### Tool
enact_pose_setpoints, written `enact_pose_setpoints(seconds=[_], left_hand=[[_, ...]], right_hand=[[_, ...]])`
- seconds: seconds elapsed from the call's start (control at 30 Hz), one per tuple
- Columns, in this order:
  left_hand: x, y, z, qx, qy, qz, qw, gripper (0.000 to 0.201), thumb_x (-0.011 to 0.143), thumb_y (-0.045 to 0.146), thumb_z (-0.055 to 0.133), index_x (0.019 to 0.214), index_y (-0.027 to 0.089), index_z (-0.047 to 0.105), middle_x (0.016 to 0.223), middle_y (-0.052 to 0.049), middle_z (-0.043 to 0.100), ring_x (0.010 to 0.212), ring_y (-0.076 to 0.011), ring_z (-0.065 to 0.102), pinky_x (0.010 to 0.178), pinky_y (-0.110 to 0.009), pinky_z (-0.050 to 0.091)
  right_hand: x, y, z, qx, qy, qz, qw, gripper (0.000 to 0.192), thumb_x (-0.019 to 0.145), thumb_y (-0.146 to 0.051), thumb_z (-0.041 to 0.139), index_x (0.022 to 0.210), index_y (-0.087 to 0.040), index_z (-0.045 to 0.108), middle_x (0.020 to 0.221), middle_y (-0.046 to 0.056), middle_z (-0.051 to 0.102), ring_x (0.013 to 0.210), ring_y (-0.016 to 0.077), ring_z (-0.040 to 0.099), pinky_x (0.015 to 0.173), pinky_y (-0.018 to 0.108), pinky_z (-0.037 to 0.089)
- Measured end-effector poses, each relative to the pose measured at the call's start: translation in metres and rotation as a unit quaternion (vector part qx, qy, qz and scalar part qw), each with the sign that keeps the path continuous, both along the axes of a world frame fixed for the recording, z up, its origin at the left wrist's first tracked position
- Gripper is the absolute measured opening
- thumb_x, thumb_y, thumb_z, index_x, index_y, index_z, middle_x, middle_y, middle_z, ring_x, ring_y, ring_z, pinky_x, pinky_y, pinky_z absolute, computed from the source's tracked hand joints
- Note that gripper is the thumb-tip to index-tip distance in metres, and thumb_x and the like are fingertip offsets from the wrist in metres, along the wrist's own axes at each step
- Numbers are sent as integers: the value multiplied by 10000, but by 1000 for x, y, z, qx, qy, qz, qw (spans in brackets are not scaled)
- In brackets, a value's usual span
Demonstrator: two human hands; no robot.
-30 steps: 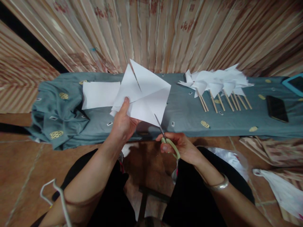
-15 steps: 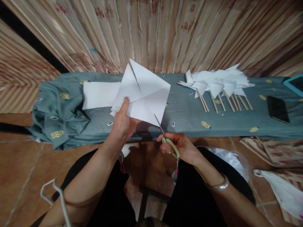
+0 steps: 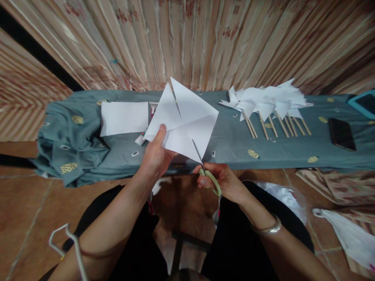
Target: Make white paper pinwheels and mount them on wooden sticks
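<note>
A square sheet [image 3: 196, 105] is held out over the grey-green cloth [image 3: 234, 154], with more white paper [image 3: 124, 118] laid to its left and white paper pinwheels [image 3: 269, 100] lined up to its right. Its near edge, close to the left corner, is pinched by the left hand [image 3: 158, 156], the thumb laid on top and the other fingers tucked out of sight beneath. The scissors [image 3: 216, 184] are gripped in the right hand [image 3: 224, 177], fingers curled at the loops, and a blade is seen over the sheet's near corner, pointed in toward the middle; whether the other blade is underneath cannot be told. A slit [image 3: 176, 100] runs inward from the sheet's far corner. For a clean cut, the blades are best aimed at the centre, closed slowly and stopped short of it, so that the slits are matched. The paper should be kept taut, and the hidden fingers well clear of the blades. Most of the sheet is left beyond and to the right of the left-hand pinch, so some flexing at the cut seems likely.
</note>
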State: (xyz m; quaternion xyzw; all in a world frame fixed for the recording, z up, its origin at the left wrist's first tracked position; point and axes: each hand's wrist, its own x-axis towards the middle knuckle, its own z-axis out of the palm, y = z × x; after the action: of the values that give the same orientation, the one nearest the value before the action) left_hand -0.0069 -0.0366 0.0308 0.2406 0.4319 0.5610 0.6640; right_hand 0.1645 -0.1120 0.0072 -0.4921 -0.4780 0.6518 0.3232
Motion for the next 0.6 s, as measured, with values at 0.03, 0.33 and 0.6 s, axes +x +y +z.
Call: enact_pose_setpoints(seconds=[0.03, 0.33, 0.6], left_hand=[[0, 0, 0, 1, -1, -1, 1000, 422, 946, 316, 498, 1353, 213, 539, 1367, -62, 625, 1264, -250, 581, 960, -366, 557], [1, -1, 3, 2, -8, 20, 1000, 363, 947, 276, 497, 1293, 215, 589, 1274, -56, 684, 1254, -243, 585, 914, -367, 577], [0, 0, 2, 9, -22, 21, 999, 330, 971, 265, 471, 1263, 183, 600, 1318, -39, 658, 1290, -234, 549, 982, -343, 537]], right_hand=[[0, 0, 0, 4, -3, 2, 1000, 512, 632, -611, 799, 851, -166, 671, 628, -33, 618, 560, 76, 532, 540, 211, 399], [-2, -1, 0, -30, 19, -23, 999, 508, 572, -578, 846, 839, -178, 682, 634, -18, 661, 547, 87, 575, 528, 212, 454], [-5, 2, 2, -75, 53, -42, 995, 478, 524, -499, 893, 792, -171, 671, 595, -47, 634, 505, 67, 571, 496, 199, 473]])
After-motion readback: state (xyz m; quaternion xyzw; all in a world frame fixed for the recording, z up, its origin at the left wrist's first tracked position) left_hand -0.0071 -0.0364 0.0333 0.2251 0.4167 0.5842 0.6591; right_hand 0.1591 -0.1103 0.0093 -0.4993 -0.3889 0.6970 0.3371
